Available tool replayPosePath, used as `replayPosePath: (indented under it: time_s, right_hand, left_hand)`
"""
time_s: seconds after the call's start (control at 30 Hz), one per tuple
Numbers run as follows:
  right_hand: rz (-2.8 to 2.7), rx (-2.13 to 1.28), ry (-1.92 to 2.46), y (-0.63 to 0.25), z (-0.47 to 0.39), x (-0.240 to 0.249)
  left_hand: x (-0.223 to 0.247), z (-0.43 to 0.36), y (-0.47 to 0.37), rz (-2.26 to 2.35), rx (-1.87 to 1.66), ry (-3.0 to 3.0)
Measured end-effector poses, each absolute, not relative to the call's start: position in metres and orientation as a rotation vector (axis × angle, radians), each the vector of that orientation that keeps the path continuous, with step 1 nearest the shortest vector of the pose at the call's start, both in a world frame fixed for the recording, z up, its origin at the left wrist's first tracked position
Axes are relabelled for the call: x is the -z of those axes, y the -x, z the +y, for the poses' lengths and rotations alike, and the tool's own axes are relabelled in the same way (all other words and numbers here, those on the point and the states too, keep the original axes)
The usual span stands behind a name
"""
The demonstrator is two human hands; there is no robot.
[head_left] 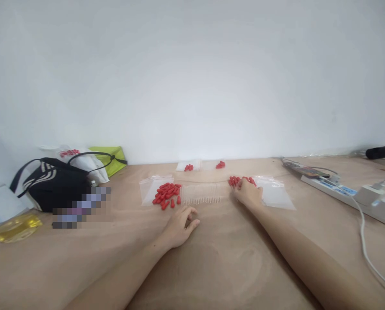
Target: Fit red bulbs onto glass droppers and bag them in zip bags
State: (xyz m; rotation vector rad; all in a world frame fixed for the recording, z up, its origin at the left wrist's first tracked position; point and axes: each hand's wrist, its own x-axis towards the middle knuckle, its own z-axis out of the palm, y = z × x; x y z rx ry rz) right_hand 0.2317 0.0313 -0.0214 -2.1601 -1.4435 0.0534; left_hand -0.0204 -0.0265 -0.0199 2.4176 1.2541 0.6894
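Observation:
My right hand [247, 192] reaches into the right pile of small red dropper bulbs [233, 181]. Its fingers are bent together over the pile, and what lies between the fingertips is hidden. My left hand [181, 226] rests on the table with nothing in it, thumb and fingers apart and slightly curled. Just beyond it, a larger pile of red bulbs [167, 193] lies partly on a clear plastic bag [149, 191]. Between the two piles, a row of thin clear tubes [201, 193] lies side by side. Another flat clear bag [274, 192] is beside my right hand.
Two small groups of red bulbs [189, 168] lie near the wall on clear bags. To the right are a white power strip [347, 196] with chargers, cables and a phone [305, 169]. A black bag [60, 183], a green bag [115, 157] and a yellow packet [17, 228] stand left.

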Motion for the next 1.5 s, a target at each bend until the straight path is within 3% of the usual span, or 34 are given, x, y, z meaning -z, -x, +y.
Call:
replayPosePath:
  time_s: [0.2,0.4,0.53,0.7,0.9,1.07,1.23,1.37,1.5]
  right_hand:
    - [-1.543,0.004,2.101,-0.223,0.026,0.016]
    - [-1.615,-0.294,2.115,-0.193,0.033,0.009]
    - [-1.586,-0.369,2.185,-0.182,0.04,0.008]
    - [-1.56,-0.405,2.247,-0.177,0.044,0.006]
    - [-1.554,-0.424,2.254,-0.178,0.044,0.006]
    - [-1.561,-0.395,2.208,-0.189,0.036,0.002]
    - [-1.691,-0.305,1.981,-0.214,0.005,0.008]
    - [-1.834,-0.169,1.594,-0.233,-0.028,0.026]
    - [-1.889,-0.196,1.37,-0.232,-0.046,0.031]
  left_hand:
    - [0.019,-0.027,0.02,1.256,-0.674,-2.432]
    - [0.017,-0.024,0.026,1.245,-0.719,-2.516]
    - [0.012,-0.01,0.044,1.598,-0.946,-2.652]
    - [0.01,0.008,0.054,1.992,-0.878,-2.614]
    - [0.016,0.015,0.048,2.085,-0.764,-2.594]
    - [0.008,0.009,0.048,2.14,-0.906,-2.55]
    - [0.001,-0.013,0.038,1.643,-1.183,-2.644]
    - [0.008,-0.031,0.021,1.212,-0.913,-2.61]
    - [0.012,-0.038,0.011,1.209,-0.763,-2.506]
